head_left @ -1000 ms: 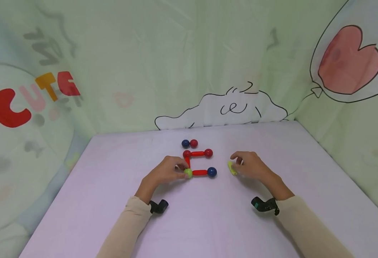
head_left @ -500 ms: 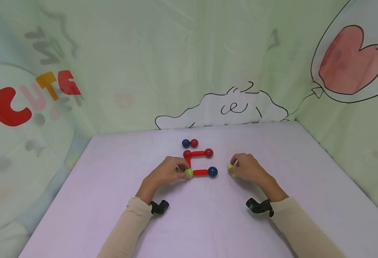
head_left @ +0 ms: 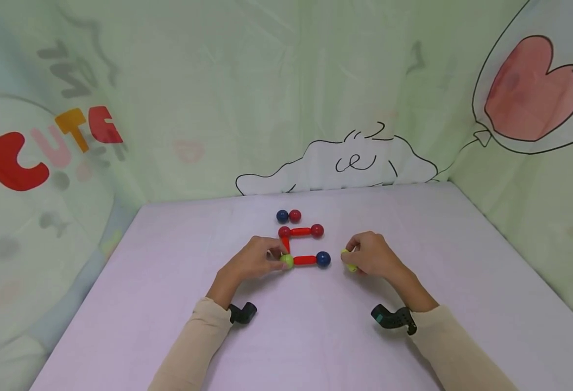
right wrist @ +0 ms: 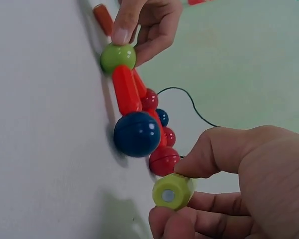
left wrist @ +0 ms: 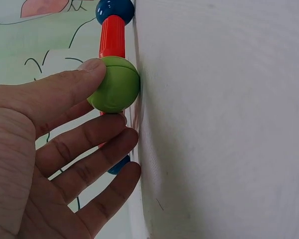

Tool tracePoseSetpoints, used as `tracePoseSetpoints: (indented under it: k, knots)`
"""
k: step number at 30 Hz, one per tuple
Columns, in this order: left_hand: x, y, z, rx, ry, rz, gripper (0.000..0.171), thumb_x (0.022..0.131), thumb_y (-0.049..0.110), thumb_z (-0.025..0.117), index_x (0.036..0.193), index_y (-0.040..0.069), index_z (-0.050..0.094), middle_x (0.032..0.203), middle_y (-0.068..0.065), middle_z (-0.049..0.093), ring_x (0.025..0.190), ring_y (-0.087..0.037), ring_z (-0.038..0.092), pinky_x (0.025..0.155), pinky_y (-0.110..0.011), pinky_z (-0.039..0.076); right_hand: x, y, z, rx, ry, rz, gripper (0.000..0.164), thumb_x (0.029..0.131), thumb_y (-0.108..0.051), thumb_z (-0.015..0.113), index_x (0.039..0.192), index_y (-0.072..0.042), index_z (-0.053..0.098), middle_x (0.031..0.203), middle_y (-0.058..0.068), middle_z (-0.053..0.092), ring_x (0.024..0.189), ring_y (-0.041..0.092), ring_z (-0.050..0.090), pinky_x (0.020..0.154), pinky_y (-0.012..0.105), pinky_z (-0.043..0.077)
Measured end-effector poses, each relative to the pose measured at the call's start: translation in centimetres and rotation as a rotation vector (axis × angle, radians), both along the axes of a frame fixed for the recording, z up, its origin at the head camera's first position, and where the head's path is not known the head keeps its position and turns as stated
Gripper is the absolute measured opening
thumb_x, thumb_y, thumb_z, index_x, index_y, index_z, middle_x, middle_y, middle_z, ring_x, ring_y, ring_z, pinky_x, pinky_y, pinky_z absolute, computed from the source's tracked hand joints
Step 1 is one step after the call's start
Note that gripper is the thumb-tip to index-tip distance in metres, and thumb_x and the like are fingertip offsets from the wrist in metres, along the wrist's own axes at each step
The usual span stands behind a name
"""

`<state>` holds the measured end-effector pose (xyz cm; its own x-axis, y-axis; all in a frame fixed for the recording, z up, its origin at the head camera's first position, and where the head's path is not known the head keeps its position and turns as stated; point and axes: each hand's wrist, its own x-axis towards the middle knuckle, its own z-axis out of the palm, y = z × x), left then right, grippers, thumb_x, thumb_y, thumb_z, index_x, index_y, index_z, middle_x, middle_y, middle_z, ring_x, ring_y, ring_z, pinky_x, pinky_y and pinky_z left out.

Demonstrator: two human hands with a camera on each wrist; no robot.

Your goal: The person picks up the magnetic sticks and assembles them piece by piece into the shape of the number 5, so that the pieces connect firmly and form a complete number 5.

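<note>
My left hand (head_left: pixel 254 256) pinches a green ball (left wrist: pixel 115 85) between thumb and fingers, its other fingers loosely spread. That ball is a corner of a figure of magnetic rods and balls lying on the table. A red rod (head_left: pixel 304 260) joins it to a blue ball (head_left: pixel 323 259) on the right. Another red rod (head_left: pixel 285 244) leads back to a red ball (head_left: pixel 284 232), from which a third rod (head_left: pixel 300 231) runs to a second red ball (head_left: pixel 318 231). Right of the blue ball, my right hand (head_left: pixel 371 254) pinches a short yellow-green magnetic rod (right wrist: pixel 173 193), its silvery end facing the camera.
Behind the figure, a loose blue ball (head_left: pixel 282 216) and red ball (head_left: pixel 295 215) sit side by side. A pale cloth covers the table (head_left: pixel 286 336). Printed fabric walls (head_left: pixel 193 108) stand at its back and sides. An orange-red rod end (right wrist: pixel 102 20) shows beyond the green ball.
My right hand has closed its fingers on the yellow-green rod and moved it slightly left, toward the blue ball. My left hand stays on the green ball.
</note>
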<state>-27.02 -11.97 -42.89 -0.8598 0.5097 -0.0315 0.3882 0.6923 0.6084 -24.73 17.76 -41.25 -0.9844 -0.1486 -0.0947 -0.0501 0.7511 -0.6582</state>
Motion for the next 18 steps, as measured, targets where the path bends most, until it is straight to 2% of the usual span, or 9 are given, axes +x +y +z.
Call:
tracePoseSetpoints:
  k: [10,18]
  knots:
    - [-0.1,0.0,0.1,-0.019,0.009,0.011,0.018,0.089,0.023,0.08,0.105,0.021,0.073,0.095,0.008,0.068,0.095,-0.013,0.061,0.09,-0.034,0.054,1.3,-2.1,0.1,-0.132,-0.065,0.02,0.019,0.086,-0.01,0.068,0.1,0.002,0.069,0.074,0.008,0.064,0.055,0.019,0.061,0.056,0.03,0.055]
    - [0.0,0.2,0.2,-0.013,0.019,-0.01,0.015,0.089,0.021,0.079,0.103,0.02,0.073,0.094,0.008,0.068,0.095,-0.014,0.062,0.09,-0.033,0.054,2.0,-3.5,-0.6,-0.132,-0.094,0.039,0.022,0.086,-0.012,0.073,0.103,-0.001,0.065,0.074,0.006,0.067,0.058,0.019,0.062,0.055,0.029,0.056]
